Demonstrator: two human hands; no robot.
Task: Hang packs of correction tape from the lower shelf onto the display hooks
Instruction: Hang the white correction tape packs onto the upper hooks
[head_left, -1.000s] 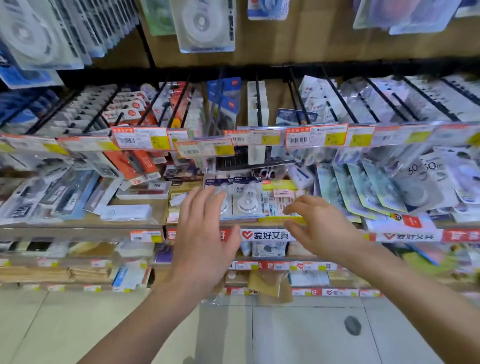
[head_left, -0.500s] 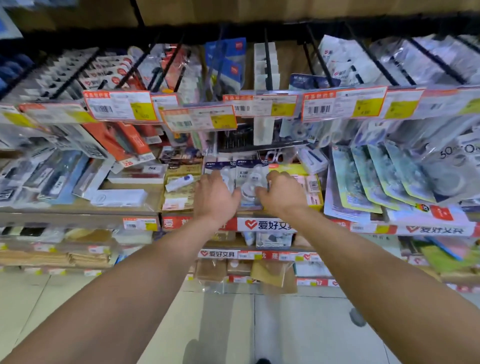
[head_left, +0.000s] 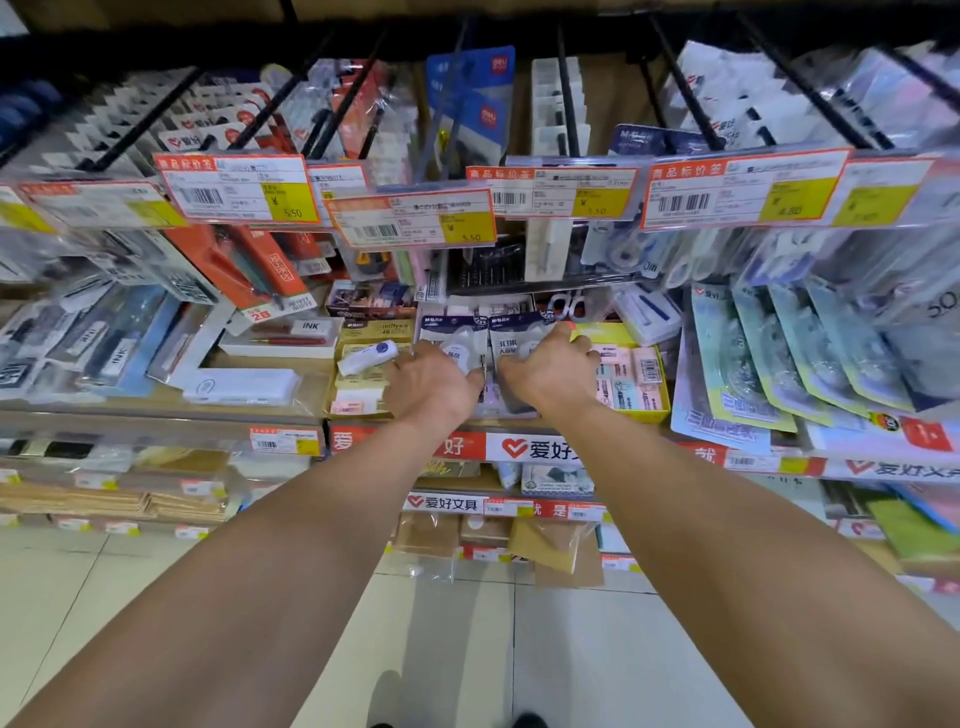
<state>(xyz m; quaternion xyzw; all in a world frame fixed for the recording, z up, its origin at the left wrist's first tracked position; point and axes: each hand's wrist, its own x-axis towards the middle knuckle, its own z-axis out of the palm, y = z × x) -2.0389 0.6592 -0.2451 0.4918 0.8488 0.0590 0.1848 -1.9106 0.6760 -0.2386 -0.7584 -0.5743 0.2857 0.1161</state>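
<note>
Evidently M&G packs (head_left: 519, 335), left hand (head_left: 431, 382), right hand (head_left: 550, 371)

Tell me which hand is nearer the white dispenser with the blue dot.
Left. The left hand is just right of the white dispenser; the right hand lies farther right.

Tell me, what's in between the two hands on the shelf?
Two correction tape packs side by side: their inner edges show between the left hand and right hand, in the head view.
</note>
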